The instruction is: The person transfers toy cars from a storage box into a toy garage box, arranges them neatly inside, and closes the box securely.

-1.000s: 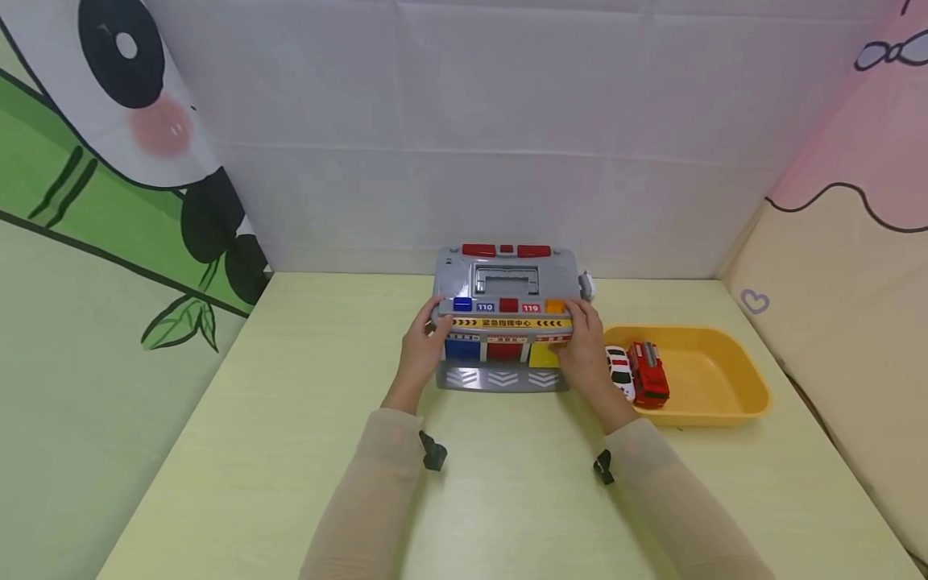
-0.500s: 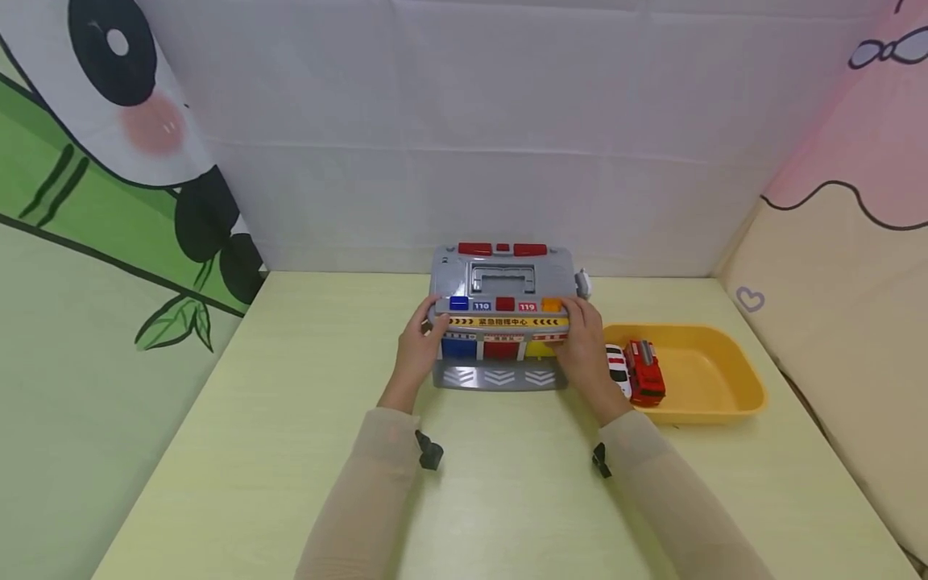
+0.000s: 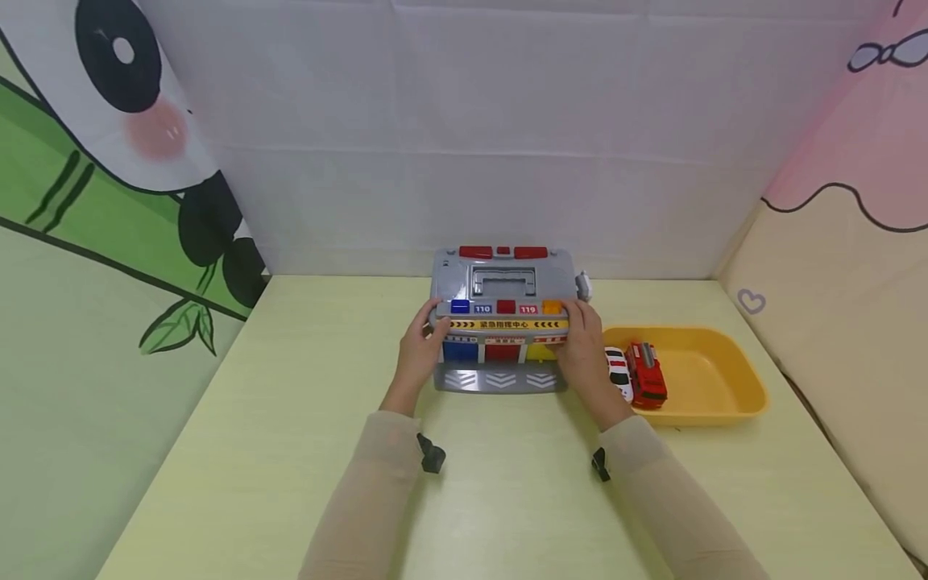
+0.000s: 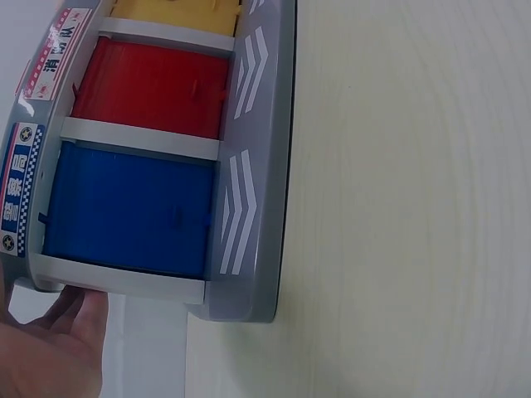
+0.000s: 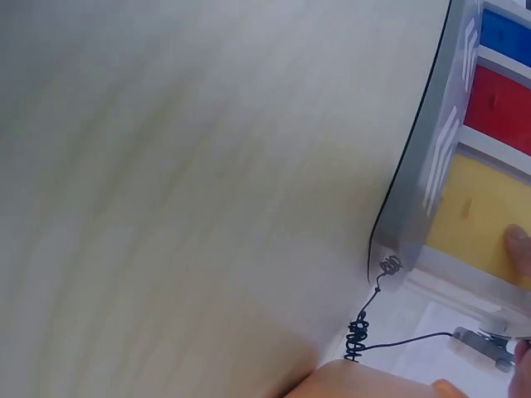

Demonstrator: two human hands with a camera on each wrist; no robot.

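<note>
A grey toy garage (image 3: 457, 282) stands on the table with its front towards me. It has a folded carry handle (image 3: 504, 282) on top and three doors: blue (image 4: 129, 207), red (image 4: 153, 87) and yellow (image 5: 481, 215). All three doors lie in their frames. My left hand (image 3: 420, 350) grips the garage's left end, thumb at the front corner. My right hand (image 3: 583, 350) holds the right end, fingers over the top edge near the orange button; its thumb (image 5: 519, 247) touches the yellow door. The rest of the right hand is mostly cut off in the right wrist view.
Right of the garage stands a yellow tray (image 3: 714, 374) with a white toy car (image 3: 619, 374) and a red toy fire truck (image 3: 648, 374) at its left end. A coiled black cord (image 5: 357, 332) hangs by the garage's right side. A white cloth wall (image 3: 348, 201) rises behind.
The yellow door's lower edge, which reached below the other doors a second ago, now sits about level with them. Both hands have kept their places on the garage.
</note>
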